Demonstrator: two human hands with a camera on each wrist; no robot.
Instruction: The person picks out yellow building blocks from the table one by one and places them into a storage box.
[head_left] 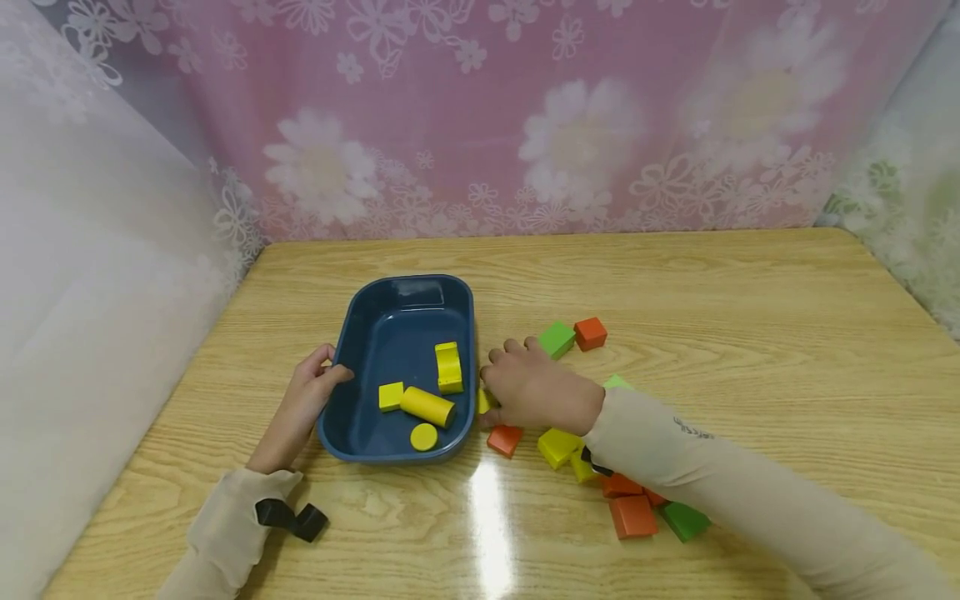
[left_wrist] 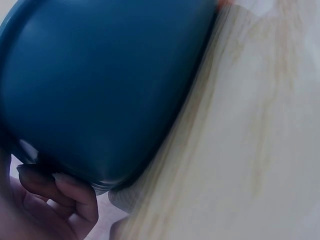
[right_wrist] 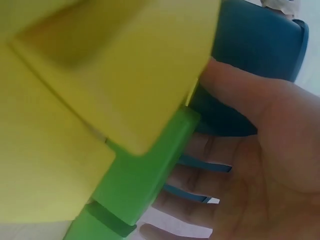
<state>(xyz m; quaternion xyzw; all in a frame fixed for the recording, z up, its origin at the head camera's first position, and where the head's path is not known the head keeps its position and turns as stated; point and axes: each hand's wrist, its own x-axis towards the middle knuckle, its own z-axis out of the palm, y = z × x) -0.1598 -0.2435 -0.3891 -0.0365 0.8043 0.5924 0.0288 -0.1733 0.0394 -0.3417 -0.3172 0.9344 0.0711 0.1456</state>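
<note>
My left hand [head_left: 303, 396] grips the left rim of a dark blue basin [head_left: 345, 333], thumb inside and fingers outside. Inside the basin lie a yellow cylinder [head_left: 427, 407], a yellow square block [head_left: 391, 397], a yellow round disc [head_left: 423, 437] and a yellow arch block [head_left: 448, 367]. Just outside the basin's right wall, my right hand [head_left: 536, 387] pinches a yellow block [head_left: 484, 402] between thumb and fingers, most of it hidden. A red block [head_left: 504, 441] lies just below that thumb. In the right wrist view, nearer yellow blocks [right_wrist: 130, 75] cover the fingertips.
Beyond the right hand lie a green block [head_left: 557, 340] and a red block [head_left: 590, 333]. Near the right sleeve are yellow blocks [head_left: 558, 447], red blocks [head_left: 633, 517] and a dark green block [head_left: 684, 521], partly under the forearm. A flowered curtain [head_left: 465, 125] hangs behind the wooden table [head_left: 712, 308].
</note>
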